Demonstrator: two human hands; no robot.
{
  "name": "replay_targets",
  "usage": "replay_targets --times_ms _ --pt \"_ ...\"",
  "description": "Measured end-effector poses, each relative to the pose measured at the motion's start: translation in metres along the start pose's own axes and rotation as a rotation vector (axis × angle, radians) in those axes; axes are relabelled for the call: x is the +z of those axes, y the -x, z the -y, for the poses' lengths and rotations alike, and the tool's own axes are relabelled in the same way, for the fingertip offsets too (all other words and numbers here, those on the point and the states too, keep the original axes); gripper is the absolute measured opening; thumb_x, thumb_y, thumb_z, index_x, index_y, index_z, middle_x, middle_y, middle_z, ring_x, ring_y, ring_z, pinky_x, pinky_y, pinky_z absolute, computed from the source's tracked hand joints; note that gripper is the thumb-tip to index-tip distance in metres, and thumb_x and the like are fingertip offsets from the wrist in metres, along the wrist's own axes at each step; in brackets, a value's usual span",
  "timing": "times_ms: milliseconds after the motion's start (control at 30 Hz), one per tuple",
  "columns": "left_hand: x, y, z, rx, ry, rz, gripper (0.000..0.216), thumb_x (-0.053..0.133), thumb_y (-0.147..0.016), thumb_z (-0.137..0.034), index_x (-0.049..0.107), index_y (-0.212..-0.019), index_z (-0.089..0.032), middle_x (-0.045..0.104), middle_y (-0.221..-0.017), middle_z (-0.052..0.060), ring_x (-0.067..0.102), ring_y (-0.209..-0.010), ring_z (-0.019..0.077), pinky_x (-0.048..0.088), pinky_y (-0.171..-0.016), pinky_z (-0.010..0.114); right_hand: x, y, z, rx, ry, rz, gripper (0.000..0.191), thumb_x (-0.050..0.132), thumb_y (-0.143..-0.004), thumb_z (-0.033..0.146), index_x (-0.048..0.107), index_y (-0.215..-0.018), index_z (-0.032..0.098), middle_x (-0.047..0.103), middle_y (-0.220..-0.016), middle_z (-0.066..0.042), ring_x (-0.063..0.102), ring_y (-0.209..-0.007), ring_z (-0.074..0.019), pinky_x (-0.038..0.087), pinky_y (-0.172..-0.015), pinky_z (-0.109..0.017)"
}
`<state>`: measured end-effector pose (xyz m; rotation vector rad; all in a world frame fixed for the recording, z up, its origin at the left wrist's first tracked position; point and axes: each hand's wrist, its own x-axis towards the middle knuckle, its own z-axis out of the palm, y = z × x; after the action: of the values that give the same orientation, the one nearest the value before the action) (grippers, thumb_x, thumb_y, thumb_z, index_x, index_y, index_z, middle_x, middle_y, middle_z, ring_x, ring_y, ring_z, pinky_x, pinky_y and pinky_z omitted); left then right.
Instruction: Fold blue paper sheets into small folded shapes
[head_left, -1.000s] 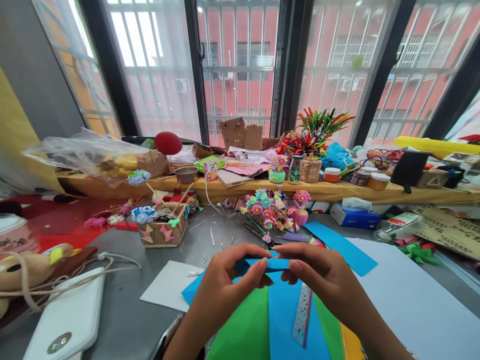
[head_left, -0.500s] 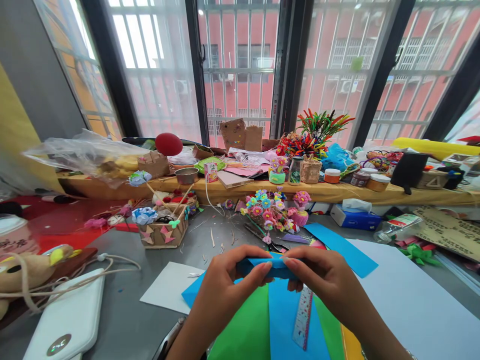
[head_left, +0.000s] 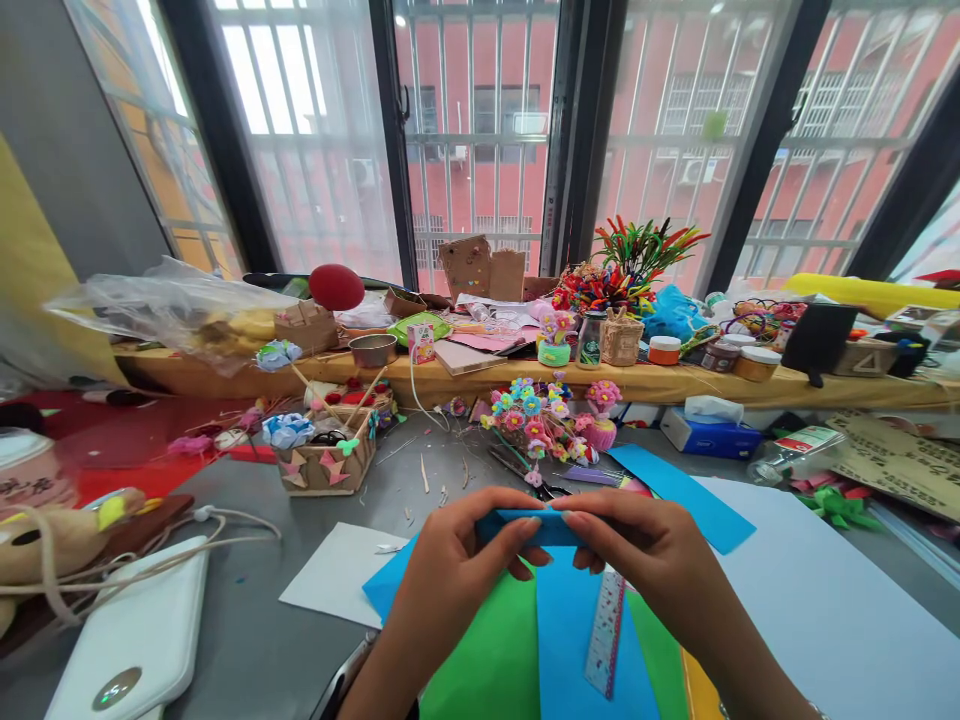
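Both my hands meet above the table and pinch a small folded strip of blue paper (head_left: 541, 526). My left hand (head_left: 450, 575) grips its left end with thumb and fingers closed. My right hand (head_left: 645, 550) grips the right end the same way. Below them lie green paper (head_left: 491, 660) and blue paper (head_left: 562, 650) sheets, with a clear patterned ruler (head_left: 606, 632) resting on the blue one.
A white sheet (head_left: 337, 582) and a white device (head_left: 139, 640) lie at the left, a large white sheet (head_left: 832, 600) at the right. Behind stand a cardboard box of craft bits (head_left: 326, 455), paper flowers (head_left: 536, 420), a tissue box (head_left: 709, 428) and a cluttered wooden sill (head_left: 465, 380).
The folded blue strip has been pressed flatter and narrower between my fingers; both hands stay in nearly the same place.
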<state>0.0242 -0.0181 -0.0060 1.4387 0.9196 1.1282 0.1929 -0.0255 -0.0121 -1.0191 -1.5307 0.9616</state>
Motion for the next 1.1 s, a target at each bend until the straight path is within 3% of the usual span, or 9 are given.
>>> replay_targets --times_ms 233,533,1100 --pt "0.0019 0.0010 -0.0038 0.021 -0.072 0.015 0.014 0.059 -0.074 -0.027 0.063 -0.082 -0.015 0.066 -0.072 0.002 0.065 -0.064 0.0138 0.051 -0.056 0.019 0.0003 -0.0009 -0.0017 -0.017 0.046 0.016 0.016 0.061 -0.074 0.029 0.070 -0.085 0.023 0.066 -0.067 0.000 0.061 -0.053 -0.0093 0.050 -0.049 -0.017" --pt "0.0011 0.0008 -0.0011 0.048 -0.102 -0.068 0.009 0.062 -0.071 -0.024 0.066 -0.074 -0.016 0.066 -0.063 0.001 0.063 -0.055 0.0136 0.050 -0.050 0.020 0.0032 -0.0007 0.0042 0.014 0.162 0.031 0.021 0.062 -0.072 0.035 0.068 -0.085 0.019 0.067 -0.070 -0.003 0.063 -0.059 -0.0142 0.051 -0.053 -0.022" --pt "0.0063 0.0028 -0.0004 0.009 -0.111 -0.147 0.010 0.064 -0.068 -0.023 0.067 -0.068 -0.014 0.064 -0.061 0.001 0.062 -0.048 0.0130 0.049 -0.048 0.020 0.0067 -0.0008 -0.0018 0.044 0.050 -0.005 0.019 0.061 -0.073 0.033 0.071 -0.076 0.018 0.066 -0.060 -0.002 0.061 -0.047 -0.0115 0.049 -0.044 -0.019"
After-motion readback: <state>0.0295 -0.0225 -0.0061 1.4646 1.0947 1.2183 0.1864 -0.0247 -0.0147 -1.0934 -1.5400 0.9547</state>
